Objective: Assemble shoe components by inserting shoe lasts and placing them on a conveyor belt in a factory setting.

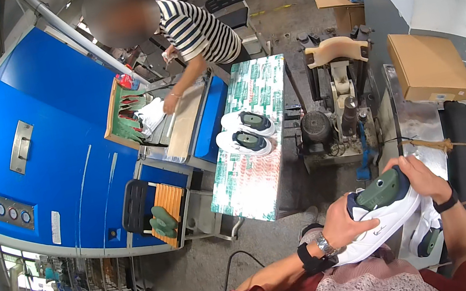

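Note:
A white sneaker point(369, 240) with a dark navy collar is held up in front of my body. Inside its opening sits a green shoe last point(380, 192) with a small hole in its top. My left hand point(344, 224) is closed on the near side of the collar, thumb lying across the upper. At the other end of the opening, my right hand point(420, 176) grips the collar, its fingers curled over the edge. Below my right forearm, another white shoe point(427, 228) with a green last lies partly hidden.
A white pair of shoes point(248, 134) with green lasts rests on the patterned table point(245, 188). Beyond it, a person point(197, 30) in a striped shirt reaches toward a blue machine point(52, 146). A press point(345, 101) stands ahead; a cardboard box point(430, 66) sits to the right.

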`<action>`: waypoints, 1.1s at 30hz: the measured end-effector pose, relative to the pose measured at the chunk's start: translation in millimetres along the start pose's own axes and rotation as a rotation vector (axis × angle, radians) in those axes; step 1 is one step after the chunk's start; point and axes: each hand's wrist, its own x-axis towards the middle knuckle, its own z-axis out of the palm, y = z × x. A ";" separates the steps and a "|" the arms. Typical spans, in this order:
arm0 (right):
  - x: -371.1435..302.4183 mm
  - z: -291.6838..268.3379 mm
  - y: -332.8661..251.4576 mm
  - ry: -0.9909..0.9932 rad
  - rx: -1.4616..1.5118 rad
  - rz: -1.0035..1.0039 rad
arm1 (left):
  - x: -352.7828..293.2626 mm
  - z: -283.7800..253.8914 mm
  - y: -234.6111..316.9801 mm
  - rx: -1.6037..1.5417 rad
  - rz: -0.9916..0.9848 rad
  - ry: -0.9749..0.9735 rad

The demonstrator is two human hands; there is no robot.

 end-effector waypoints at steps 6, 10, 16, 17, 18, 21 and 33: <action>4.4 -24.8 -8.3 -0.202 0.399 0.004 | 7.3 21.7 8.9 -0.374 -0.140 -0.090; 0.7 15.3 20.9 -0.090 1.162 -0.075 | 11.1 47.0 0.0 -0.738 -0.040 -0.028; -16.4 66.4 69.0 0.622 1.342 -0.157 | 22.4 68.8 -33.4 -1.106 -0.355 0.004; -19.2 77.2 68.4 0.725 1.193 -0.075 | 26.0 66.9 -38.9 -1.069 -0.360 0.012; -24.5 81.5 67.9 0.710 0.800 -0.017 | 27.4 64.2 -43.8 -1.094 -0.372 -0.017; -26.5 103.6 67.1 0.694 0.620 0.023 | 38.5 54.6 -59.1 -1.081 -0.513 -0.032; 126.2 16.5 22.4 0.931 -0.173 -0.116 | 192.5 31.1 -63.8 -1.303 -0.314 -0.181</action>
